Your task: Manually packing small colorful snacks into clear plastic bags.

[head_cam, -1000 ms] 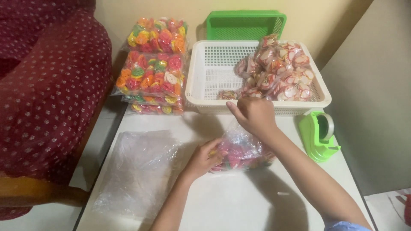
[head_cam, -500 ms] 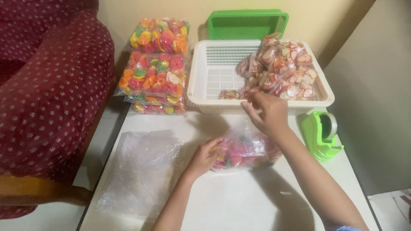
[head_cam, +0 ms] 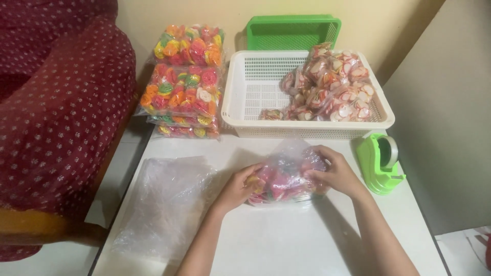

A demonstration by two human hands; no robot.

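On a white surface [head_cam: 266, 240] beside a flat stack of empty clear bags [head_cam: 163, 204], the left hand [head_cam: 236, 187] and right hand [head_cam: 335, 171] close around a clear bag of coloured snacks [head_cam: 284, 176], best pressed evenly from both sides to keep its contents settled.

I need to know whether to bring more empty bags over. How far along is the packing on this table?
Done: filled bags of colourful snacks are stacked left of the white basket. In hand: both the left hand and right hand grip a part-filled clear bag. Left: small packets fill only the basket's right side, and a pile of empty bags remains.
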